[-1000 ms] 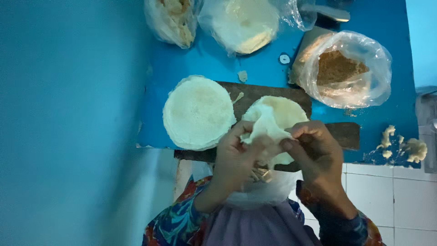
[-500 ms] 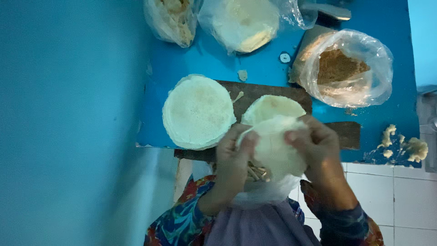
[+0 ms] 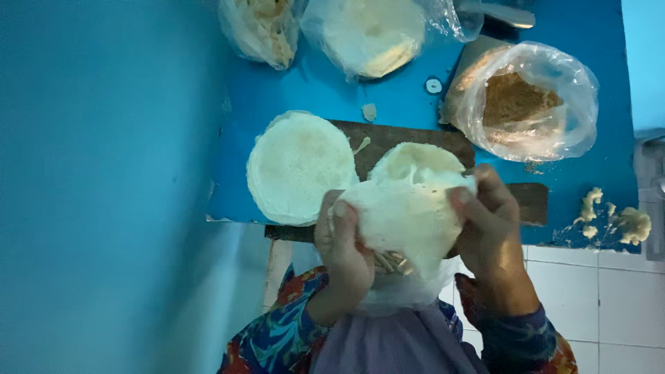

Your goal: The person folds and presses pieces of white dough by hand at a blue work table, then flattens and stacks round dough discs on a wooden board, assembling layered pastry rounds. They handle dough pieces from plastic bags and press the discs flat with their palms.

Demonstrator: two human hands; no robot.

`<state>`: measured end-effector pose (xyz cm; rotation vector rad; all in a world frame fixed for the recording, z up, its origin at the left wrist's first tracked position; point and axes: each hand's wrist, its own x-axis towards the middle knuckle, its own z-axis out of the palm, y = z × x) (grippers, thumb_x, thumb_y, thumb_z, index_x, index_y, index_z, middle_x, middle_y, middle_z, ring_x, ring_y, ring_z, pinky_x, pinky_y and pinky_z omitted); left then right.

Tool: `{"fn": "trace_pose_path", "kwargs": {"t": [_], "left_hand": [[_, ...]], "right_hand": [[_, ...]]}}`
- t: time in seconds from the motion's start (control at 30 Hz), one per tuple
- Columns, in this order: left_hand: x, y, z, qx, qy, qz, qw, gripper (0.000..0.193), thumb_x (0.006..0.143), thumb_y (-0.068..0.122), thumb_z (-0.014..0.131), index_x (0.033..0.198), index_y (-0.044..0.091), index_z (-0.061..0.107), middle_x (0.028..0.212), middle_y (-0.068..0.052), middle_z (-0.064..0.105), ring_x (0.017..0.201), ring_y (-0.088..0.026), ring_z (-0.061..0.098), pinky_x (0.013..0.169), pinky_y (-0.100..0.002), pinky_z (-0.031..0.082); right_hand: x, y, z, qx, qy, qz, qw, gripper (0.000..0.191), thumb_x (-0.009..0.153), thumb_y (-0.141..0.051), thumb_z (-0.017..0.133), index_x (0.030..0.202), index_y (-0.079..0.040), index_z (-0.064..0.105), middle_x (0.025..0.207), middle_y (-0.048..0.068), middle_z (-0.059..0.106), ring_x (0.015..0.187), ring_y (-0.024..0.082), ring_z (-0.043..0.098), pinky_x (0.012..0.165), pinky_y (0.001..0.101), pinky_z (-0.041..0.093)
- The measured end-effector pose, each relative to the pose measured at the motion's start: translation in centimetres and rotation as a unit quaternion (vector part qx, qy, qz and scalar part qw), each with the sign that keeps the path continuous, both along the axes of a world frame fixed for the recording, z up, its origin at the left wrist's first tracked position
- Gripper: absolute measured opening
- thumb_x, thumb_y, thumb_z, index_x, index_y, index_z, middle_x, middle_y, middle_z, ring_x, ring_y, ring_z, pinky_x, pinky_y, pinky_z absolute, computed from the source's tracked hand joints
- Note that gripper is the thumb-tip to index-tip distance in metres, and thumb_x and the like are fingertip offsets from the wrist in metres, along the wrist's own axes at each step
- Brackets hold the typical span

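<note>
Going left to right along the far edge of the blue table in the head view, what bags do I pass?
Clear bag of crumbly pale food → clear bag of white round wrappers → clear bag of brown filling.

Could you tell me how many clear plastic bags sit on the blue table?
3: one bag of brown filling at right, one bag of pale wrappers top middle, one crumpled bag top left, partly cut off.

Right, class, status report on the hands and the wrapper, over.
Left hand and right hand both gripping one thin white wrapper. Held above the wooden board. Nothing in the way.
</note>
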<state>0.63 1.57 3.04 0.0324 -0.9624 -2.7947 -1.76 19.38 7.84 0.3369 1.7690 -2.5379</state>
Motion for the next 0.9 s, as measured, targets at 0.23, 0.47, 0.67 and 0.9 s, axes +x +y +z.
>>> {"fn": "trace_pose_path", "kwargs": {"t": [0.23, 0.47, 0.67, 0.9], "left_hand": [[-0.7, 0.3, 1.2, -0.186, -0.206, -0.192, 0.941, 0.043, 0.097, 0.037, 0.069, 0.126, 0.006, 0.063, 0.096, -0.007, 0.066, 0.079, -0.014, 0.063, 0.063, -0.029, 0.054], [-1.1, -0.1, 3.9, -0.139, -0.133, -0.140, 0.971, 0.027, 0.095, 0.024, 0.070, 0.111, 0.002, 0.070, 0.099, -0.007, 0.072, 0.085, -0.012, 0.069, 0.072, -0.029, 0.057], [-0.6, -0.7, 4.4, -0.350, 0.022, -0.079, 0.933, 0.018, 0.106, 0.016, 0.060, 0.115, 0.001, 0.065, 0.099, -0.004, 0.066, 0.091, -0.010, 0.063, 0.081, -0.027, 0.053], [-0.4, -0.8, 4.5, -0.456, 0.054, -0.084, 0.885, 0.022, 0.094, 0.007, 0.067, 0.116, 0.001, 0.064, 0.099, -0.010, 0.065, 0.084, -0.018, 0.066, 0.074, -0.031, 0.053]], "right_hand": [[1.3, -0.1, 0.7, 0.005, 0.078, 0.015, 0.997, 0.016, 0.099, -0.009, 0.065, 0.113, -0.007, 0.057, 0.105, 0.005, 0.062, 0.095, 0.014, 0.059, 0.084, 0.0293, 0.050], [0.2, 0.7, 1.5, 0.137, 0.026, 0.099, 0.985, 0.036, 0.081, -0.017, 0.069, 0.115, -0.010, 0.060, 0.105, 0.002, 0.065, 0.097, 0.015, 0.066, 0.076, 0.0314, 0.057], [0.7, 0.2, 0.2, 0.217, 0.018, 0.043, 0.975, 0.011, 0.095, -0.006, 0.075, 0.101, 0.003, 0.072, 0.105, 0.014, 0.069, 0.095, 0.020, 0.066, 0.081, 0.0337, 0.053], [0.8, -1.2, 2.1, 0.226, 0.082, 0.078, 0.967, 0.028, 0.080, -0.001, 0.073, 0.104, -0.007, 0.059, 0.101, -0.001, 0.064, 0.099, 0.007, 0.063, 0.090, 0.0250, 0.053]]}}
